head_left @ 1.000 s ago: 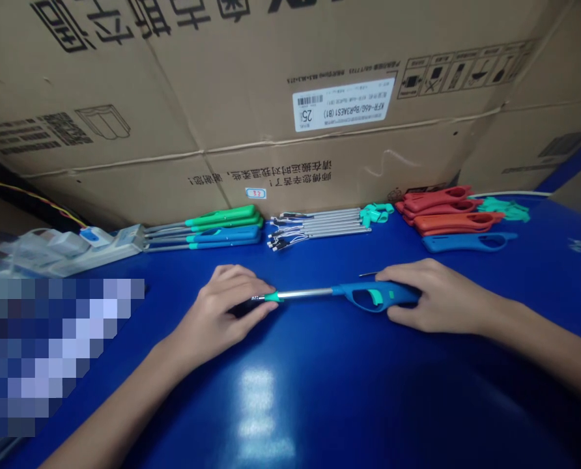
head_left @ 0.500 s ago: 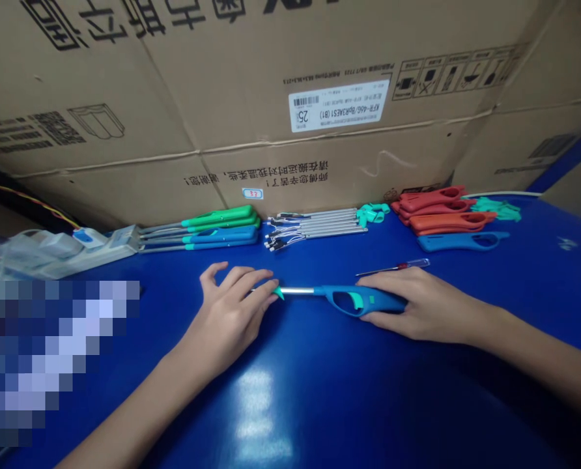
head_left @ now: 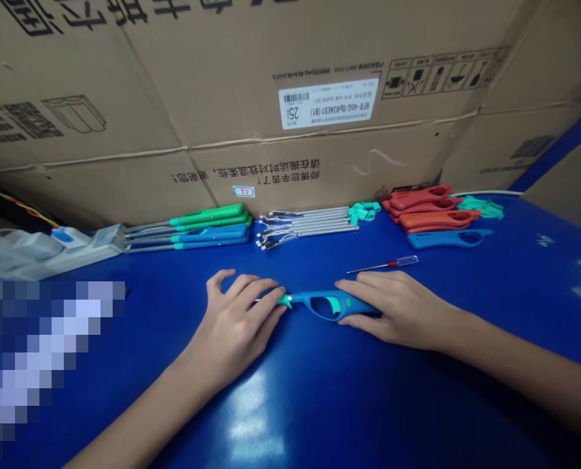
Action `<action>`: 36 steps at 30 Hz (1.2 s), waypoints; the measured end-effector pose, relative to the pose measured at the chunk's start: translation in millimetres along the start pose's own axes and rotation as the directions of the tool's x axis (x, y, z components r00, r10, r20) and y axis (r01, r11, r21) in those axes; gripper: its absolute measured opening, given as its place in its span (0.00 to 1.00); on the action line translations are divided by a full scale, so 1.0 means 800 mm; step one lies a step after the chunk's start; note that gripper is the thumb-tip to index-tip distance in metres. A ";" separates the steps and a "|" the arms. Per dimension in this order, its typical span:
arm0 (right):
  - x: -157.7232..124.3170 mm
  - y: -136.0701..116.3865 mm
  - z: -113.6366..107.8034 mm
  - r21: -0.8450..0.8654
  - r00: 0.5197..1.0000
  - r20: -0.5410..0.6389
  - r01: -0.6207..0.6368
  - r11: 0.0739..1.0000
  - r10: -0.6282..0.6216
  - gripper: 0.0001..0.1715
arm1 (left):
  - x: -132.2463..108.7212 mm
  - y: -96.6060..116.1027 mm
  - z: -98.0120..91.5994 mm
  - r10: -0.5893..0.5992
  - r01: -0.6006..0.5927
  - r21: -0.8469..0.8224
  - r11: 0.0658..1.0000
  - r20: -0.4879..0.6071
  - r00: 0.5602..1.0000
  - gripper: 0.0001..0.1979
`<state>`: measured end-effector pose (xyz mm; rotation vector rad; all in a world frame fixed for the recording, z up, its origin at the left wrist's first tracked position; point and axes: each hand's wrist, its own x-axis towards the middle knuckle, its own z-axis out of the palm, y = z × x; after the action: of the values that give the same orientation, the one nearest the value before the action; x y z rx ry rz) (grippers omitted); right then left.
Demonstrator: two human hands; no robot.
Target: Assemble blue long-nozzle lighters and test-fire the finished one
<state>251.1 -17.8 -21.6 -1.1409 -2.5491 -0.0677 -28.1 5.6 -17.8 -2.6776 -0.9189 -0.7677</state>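
Observation:
My right hand (head_left: pixel 398 303) is closed around the rear of the blue handle of a long-necked lighter (head_left: pixel 320 303), which lies level just above or on the table. A teal trigger (head_left: pixel 335 305) shows inside the handle's loop. My left hand (head_left: pixel 244 312) pinches a small teal collar (head_left: pixel 285 300) on the lighter's metal tube, its fingers hiding most of the tube. Only a short stretch of bare metal shows between collar and handle. Just beyond my right hand lies a screwdriver (head_left: pixel 393 264) with a clear and red handle.
Along the cardboard (head_left: pixel 212 166) at the back lie green and blue lighters (head_left: pixel 212 233), metal tubes with wires (head_left: pixel 314 221), teal collars (head_left: pixel 365 212), red, orange and blue handles (head_left: pixel 437 218) and teal pieces (head_left: pixel 481 206). A power strip (head_left: pixel 85 251) sits at left on the blue table (head_left: pixel 368 404).
The teal collar and the blue handle have come closer together, so less metal tube shows between them. My right hand has moved left with the handle. The camera view has shifted slightly.

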 end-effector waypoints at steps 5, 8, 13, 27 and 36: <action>0.001 -0.002 0.001 -0.017 1.000 0.019 0.008 1.000 -0.008 0.29 | 0.000 0.001 0.000 -0.012 0.012 -0.023 1.000 0.010 1.000 0.08; 0.001 -0.005 0.002 -0.006 1.000 0.020 -0.006 1.000 0.007 0.30 | 0.000 0.001 0.001 -0.004 0.004 -0.032 0.999 0.017 1.000 0.08; 0.000 -0.009 0.002 0.004 0.999 0.044 -0.029 1.000 0.029 0.29 | 0.001 0.001 0.003 0.014 -0.013 -0.036 0.999 0.019 1.000 0.08; 0.001 -0.014 0.005 -0.013 0.999 0.033 0.018 1.000 -0.017 0.28 | -0.002 0.000 0.005 0.045 -0.041 -0.069 0.997 0.048 0.998 0.07; 0.002 -0.013 0.011 -0.034 0.999 0.014 0.037 0.999 -0.037 0.27 | -0.002 0.002 0.008 0.064 -0.057 -0.110 0.992 0.054 0.997 0.06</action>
<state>239.8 -22.1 -27.8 -1.1102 -2.5903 -0.1137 -25.6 6.1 -24.0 -2.8208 -0.8272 -0.7522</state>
